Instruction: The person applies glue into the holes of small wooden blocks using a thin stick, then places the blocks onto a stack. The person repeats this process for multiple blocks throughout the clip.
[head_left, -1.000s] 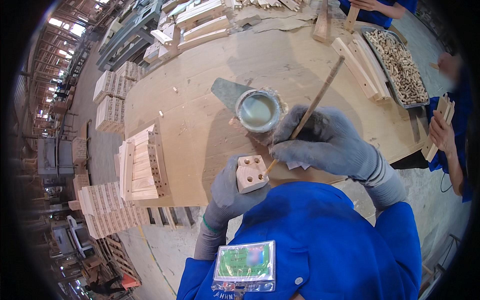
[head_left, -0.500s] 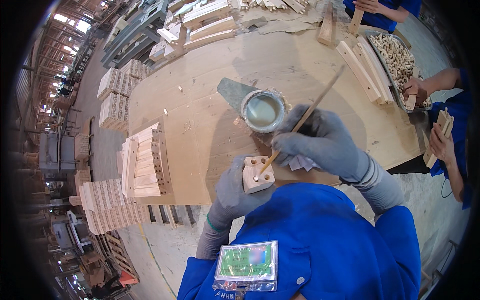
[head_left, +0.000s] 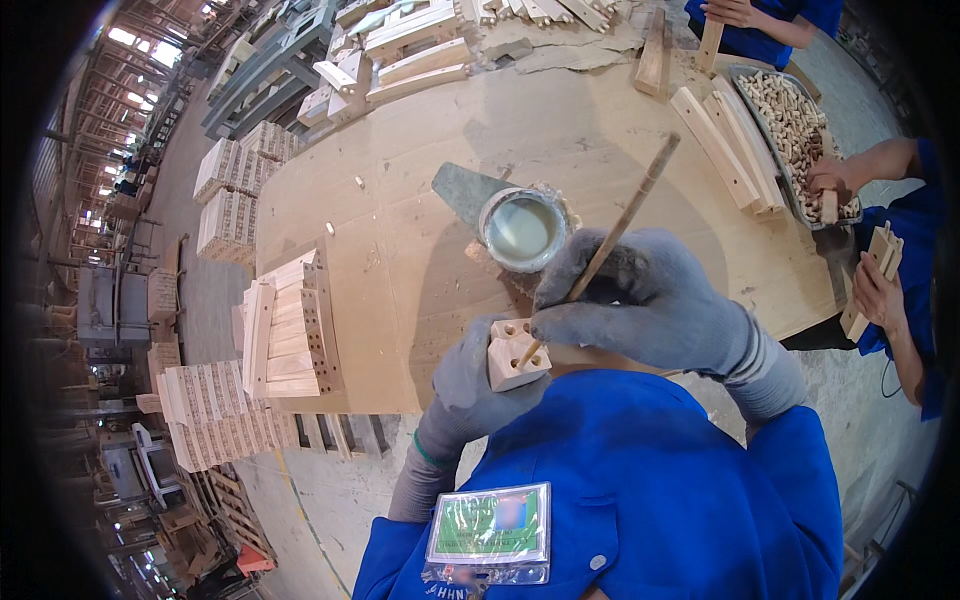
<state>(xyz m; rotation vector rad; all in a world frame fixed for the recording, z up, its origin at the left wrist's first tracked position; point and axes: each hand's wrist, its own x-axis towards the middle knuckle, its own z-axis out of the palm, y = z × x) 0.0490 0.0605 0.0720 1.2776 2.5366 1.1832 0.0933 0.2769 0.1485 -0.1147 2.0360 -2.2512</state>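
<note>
In my left hand, in a grey glove, I grip a few pale wooden pieces bundled together, their ends with drilled holes facing up. My right hand, also gloved, pinches a thin wooden stick. The stick slants down to the left, and its lower end is at one of the holes; how deep it goes I cannot tell. Just beyond my hands stands a round pot of whitish liquid, its rim crusted.
A row of drilled wooden pieces lies on the table at left. A grey flat piece sits by the pot. At right, a co-worker's hand reaches into a tray of dowels, near wooden bars. Stacked wood stands beyond the left edge.
My right hand has come lower, closer to the wooden pieces, and the stick's lower end has shifted slightly to the right. The pieces in my left hand have barely moved.
</note>
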